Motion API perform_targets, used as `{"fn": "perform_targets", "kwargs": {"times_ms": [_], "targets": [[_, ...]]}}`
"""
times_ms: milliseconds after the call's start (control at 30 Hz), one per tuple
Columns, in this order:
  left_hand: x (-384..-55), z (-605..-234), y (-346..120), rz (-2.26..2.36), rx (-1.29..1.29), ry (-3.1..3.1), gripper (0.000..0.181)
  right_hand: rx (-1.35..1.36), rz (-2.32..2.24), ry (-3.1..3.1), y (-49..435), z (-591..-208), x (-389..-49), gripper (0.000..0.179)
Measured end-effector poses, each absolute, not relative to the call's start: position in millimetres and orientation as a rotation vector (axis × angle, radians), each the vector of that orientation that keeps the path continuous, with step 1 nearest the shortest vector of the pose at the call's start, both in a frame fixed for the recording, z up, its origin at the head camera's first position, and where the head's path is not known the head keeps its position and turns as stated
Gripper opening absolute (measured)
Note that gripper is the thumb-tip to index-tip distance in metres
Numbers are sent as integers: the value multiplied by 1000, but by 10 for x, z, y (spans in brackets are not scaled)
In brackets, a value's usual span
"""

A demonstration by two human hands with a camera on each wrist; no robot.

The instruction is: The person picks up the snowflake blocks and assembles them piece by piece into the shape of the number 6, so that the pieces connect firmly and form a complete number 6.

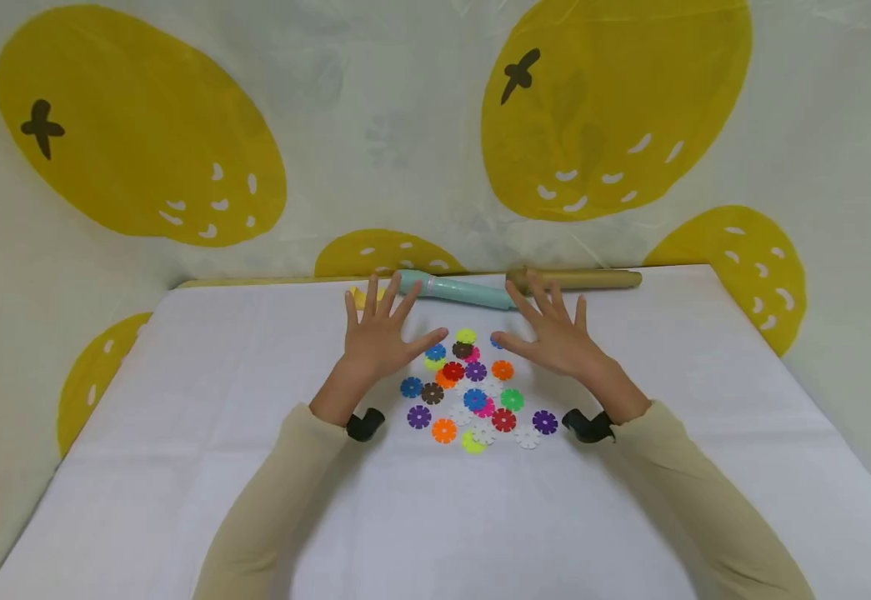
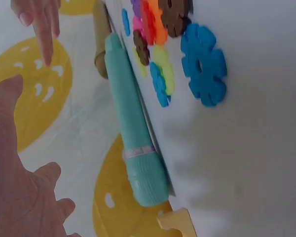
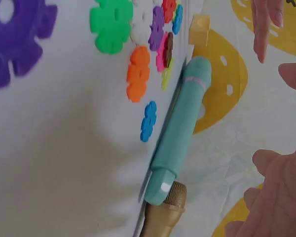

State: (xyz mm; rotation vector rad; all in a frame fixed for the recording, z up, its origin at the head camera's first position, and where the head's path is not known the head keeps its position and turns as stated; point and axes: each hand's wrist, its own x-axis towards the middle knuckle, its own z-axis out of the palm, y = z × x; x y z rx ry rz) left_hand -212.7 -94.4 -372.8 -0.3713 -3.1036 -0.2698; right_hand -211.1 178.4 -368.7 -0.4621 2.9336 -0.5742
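Both hands hover over the white table with fingers spread and nothing held. In the head view the left hand point(image 1: 377, 337) is at the upper left of a loose group of notched plastic discs, and the right hand point(image 1: 555, 337) is at its upper right. The discs come in several colours, among them a red disc point(image 1: 503, 420), a green disc point(image 1: 513, 400), an orange disc point(image 1: 444, 431) and a purple disc point(image 1: 544, 422). Some overlap. A blue disc point(image 2: 203, 64) shows large in the left wrist view. In the head view, the right thumb partly covers another blue disc point(image 3: 148, 121).
Behind the discs lies a teal microphone point(image 1: 468, 292), its right end near a gold microphone point(image 1: 585, 279). A small yellow piece point(image 1: 360, 297) sits beyond the left fingers. A fruit-print cloth point(image 1: 382, 167) hangs behind the white-covered table point(image 1: 480, 533).
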Motion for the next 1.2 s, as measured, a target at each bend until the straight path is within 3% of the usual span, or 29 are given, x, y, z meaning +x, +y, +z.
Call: {"fn": "perform_targets", "kwargs": {"times_ms": [433,800,1200], "targets": [[-1888,-3744,-794,-219,-536,-3085,88,-655,-574,2925,1636,-3720,-1878,90],[-1845,-3802,-847,-384,-861,-3057,83,-772,-635,2827,1497,-3782,-1729,88],[-2018,-3891,-842,-642,-1003,-3146,58,-889,-866,2541,1487,-3896,-1776,37]]}}
